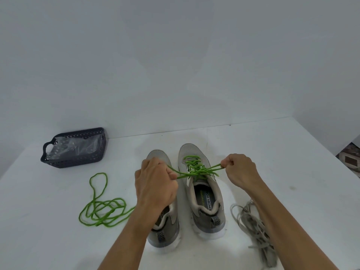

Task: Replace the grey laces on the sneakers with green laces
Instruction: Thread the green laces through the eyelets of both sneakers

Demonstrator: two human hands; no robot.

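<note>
Head view: green lace (196,171) taut between both hands (155,182)

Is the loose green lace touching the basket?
Apart. The head view shows bare table between the loose green lace and the dark basket; the lace's top loop stops short of it.

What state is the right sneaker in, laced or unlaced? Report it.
Laced: green lace crisscrosses the right sneaker, both hands pulling its ends.
</note>
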